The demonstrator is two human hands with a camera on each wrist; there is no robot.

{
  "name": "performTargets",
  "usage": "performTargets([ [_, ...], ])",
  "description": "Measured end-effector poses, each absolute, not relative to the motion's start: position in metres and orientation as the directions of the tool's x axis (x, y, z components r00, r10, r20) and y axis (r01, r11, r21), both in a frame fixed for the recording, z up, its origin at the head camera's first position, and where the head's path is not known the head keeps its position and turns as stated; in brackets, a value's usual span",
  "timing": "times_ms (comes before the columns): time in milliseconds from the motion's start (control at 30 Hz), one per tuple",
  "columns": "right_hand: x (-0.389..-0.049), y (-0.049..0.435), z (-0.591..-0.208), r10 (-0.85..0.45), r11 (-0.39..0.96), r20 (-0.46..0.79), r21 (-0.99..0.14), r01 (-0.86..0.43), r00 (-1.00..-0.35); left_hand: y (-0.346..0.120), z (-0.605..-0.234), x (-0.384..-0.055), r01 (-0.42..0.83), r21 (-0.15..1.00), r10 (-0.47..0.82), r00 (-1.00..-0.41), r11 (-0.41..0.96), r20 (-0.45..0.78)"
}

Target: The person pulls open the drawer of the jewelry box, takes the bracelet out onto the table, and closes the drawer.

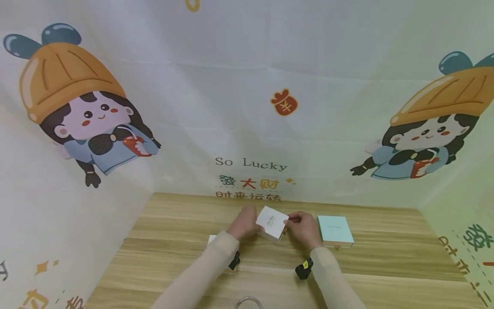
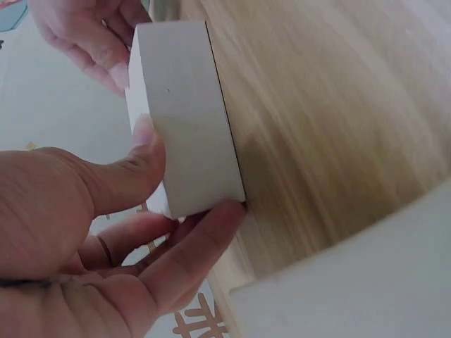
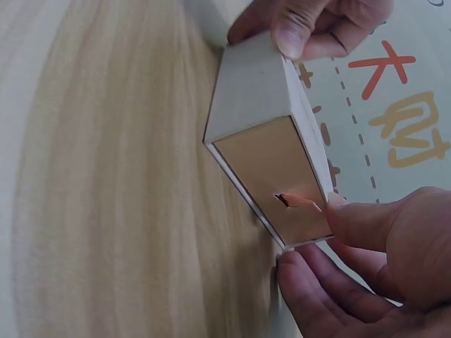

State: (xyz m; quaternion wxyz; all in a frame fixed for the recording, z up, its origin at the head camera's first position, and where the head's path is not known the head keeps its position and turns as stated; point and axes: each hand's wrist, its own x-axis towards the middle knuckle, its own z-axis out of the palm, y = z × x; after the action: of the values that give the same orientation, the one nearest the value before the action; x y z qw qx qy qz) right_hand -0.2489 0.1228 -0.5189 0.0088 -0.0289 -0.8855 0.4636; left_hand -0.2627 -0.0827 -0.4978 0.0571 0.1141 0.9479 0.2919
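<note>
Both hands hold a small white drawer box [image 1: 271, 222], tilted, over the wooden table. My left hand [image 1: 244, 224] grips its left end; in the left wrist view the thumb [image 2: 130, 179] lies on the upper edge and the fingers curl beneath. My right hand [image 1: 305, 229] pinches the opposite corner between thumb and fingers. In the right wrist view the drawer front [image 3: 271, 176] is copper-coloured, set flush inside the sleeve, with a small ribbon tab [image 3: 299, 202] sticking out near the right thumb. Lettering is printed on the lid.
A mint-green box [image 1: 335, 229] with a similar ribbon tab lies right of my right hand. Another white box [image 1: 211, 239] sits under my left forearm, mostly hidden. A clear curved rim [image 1: 248, 299] shows at the bottom edge. A printed cloth backdrop [image 1: 247, 107] rises behind the table.
</note>
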Motion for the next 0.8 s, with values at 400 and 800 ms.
performTargets([
  [400, -0.261, 0.123, -0.518, -0.026, 0.562, -0.039, -0.827, 0.018, -0.999, -0.069, -0.492, -0.240, 0.110, 0.535, 0.168, -0.984, 0.838, -0.061],
  [800, -0.267, 0.120, -0.520, -0.087, 0.558, -0.045, -0.830, -0.011, -0.995, -0.065, -0.497, -0.230, 0.060, 0.568, 0.104, -0.993, 0.821, -0.047],
])
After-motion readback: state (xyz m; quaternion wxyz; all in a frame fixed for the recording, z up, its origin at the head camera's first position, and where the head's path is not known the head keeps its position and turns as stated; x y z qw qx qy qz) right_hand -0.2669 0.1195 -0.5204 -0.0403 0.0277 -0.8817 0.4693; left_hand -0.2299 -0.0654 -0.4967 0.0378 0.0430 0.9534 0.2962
